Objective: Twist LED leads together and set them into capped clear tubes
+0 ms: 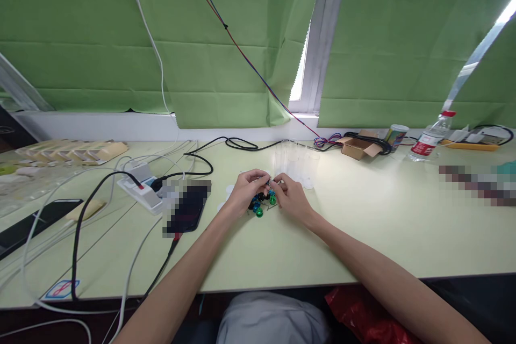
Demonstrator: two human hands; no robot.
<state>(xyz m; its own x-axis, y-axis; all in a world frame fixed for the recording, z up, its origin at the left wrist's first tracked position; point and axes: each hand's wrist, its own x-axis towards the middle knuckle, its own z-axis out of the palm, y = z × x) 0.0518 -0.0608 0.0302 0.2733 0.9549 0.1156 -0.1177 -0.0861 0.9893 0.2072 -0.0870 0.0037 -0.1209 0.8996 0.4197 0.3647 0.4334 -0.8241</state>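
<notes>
Over the middle of the pale table, my left hand (249,189) and my right hand (293,197) meet with fingertips pinched close together. Between them is something small and dark, too small to name. Just below the fingers lies a cluster of small shiny balls or beads, among them a green one (259,212), a blue one (256,206) and several black ones, with thin metal pins near them. Behind my right hand stands a clear plastic container (296,158). White round pieces lie partly hidden beside my left hand.
To the left are a dark phone (189,208) on a cable, a white power strip (141,191) and another phone (36,220). Black cable (245,145) runs along the back. An open cardboard box (360,146), a printed can (395,137) and a water bottle (429,140) stand back right.
</notes>
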